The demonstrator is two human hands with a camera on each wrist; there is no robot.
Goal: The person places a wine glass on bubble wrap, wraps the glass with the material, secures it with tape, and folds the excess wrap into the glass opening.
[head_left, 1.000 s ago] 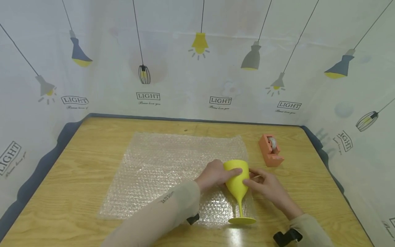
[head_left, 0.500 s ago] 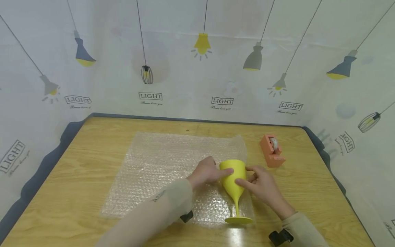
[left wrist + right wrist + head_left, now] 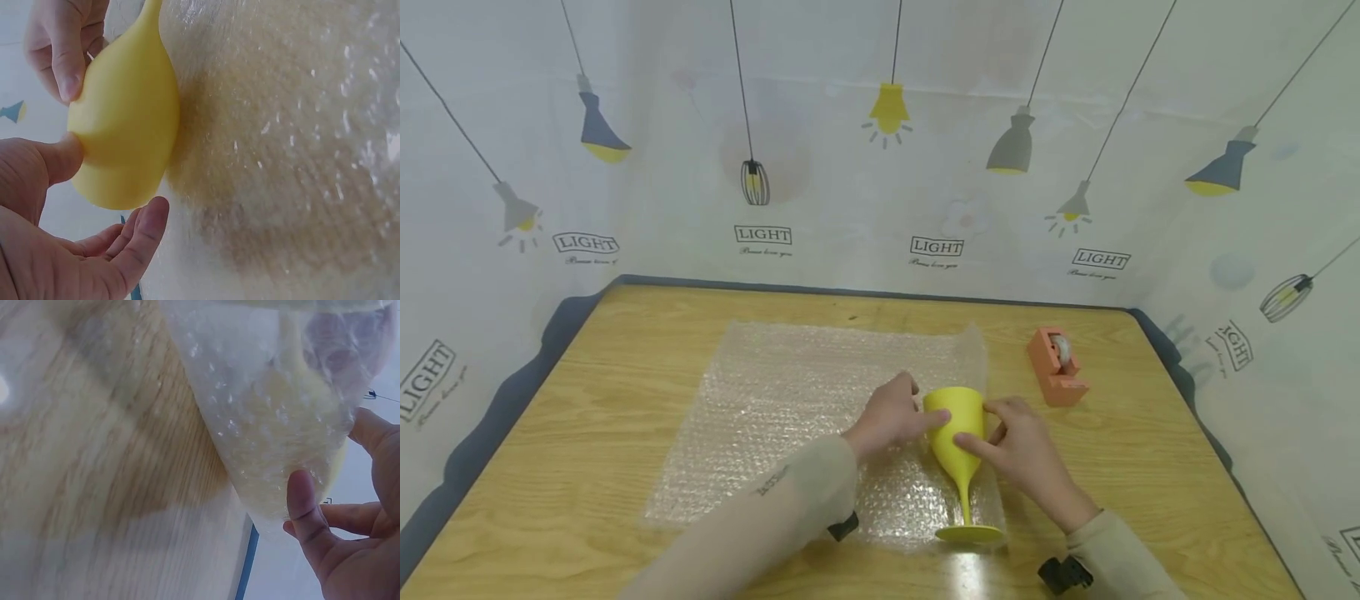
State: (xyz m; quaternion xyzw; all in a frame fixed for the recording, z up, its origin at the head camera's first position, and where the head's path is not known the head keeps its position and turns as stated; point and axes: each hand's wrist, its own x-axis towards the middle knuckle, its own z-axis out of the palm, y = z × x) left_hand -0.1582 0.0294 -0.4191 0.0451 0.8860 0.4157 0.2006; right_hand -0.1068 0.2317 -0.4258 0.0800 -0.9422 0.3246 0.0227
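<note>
You appear to be at the first turn of wrapping: your left hand [image 3: 891, 417] and right hand [image 3: 1030, 457] both grasp the yellow goblet [image 3: 949, 460] at the right margin of the bubble wrap [image 3: 782, 392]. The next move likely calls for rolling it leftward, wrap held snug.

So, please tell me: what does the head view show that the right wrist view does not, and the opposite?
Only head: the pink tape dispenser, both sleeves, and the stem of the yellow cup uncovered.
Only right wrist: the cup seen through bubble wrap, with a finger of the right hand on the wrap's side away from the cup.
Both: cup, wrap, right hand, wooden table, part of the wall cloth.
</note>
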